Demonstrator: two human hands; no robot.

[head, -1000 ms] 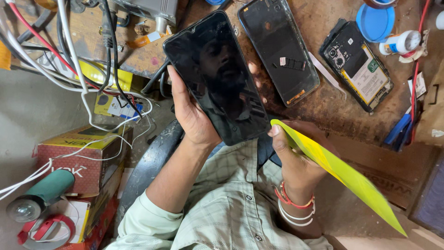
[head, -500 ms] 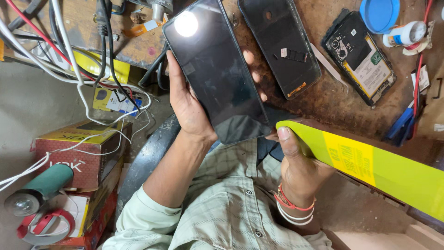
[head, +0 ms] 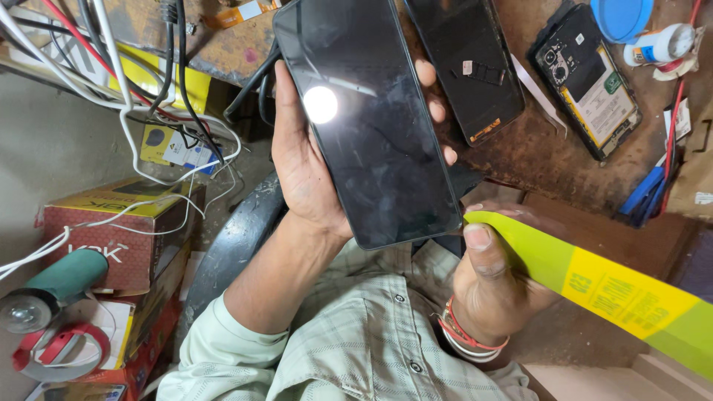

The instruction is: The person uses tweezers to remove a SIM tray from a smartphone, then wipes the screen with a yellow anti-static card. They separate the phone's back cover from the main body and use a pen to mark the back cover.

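My left hand [head: 301,171] is shut on a large black phone [head: 364,126], screen up, with the fingertips wrapped over its right edge. A light glare shows on the dark glass. My right hand [head: 486,282] sits just below the phone's lower right corner. Its thumb and fingers pinch the end of a wide yellow-green strip [head: 594,286], which runs out to the right edge of the view. The strip's tip almost touches the phone's corner.
On the brown workbench [head: 535,156] lie a second black screen panel [head: 464,63], an opened phone body [head: 587,78], a blue lid [head: 620,16] and a small white bottle [head: 657,44]. Cables [head: 148,96], a red box [head: 111,230] and tape rolls [head: 56,349] crowd the left.
The phone has risen toward the camera and now looks larger. The strip has turned flatter, showing its broad face, and my right hand has shifted a little to the right.
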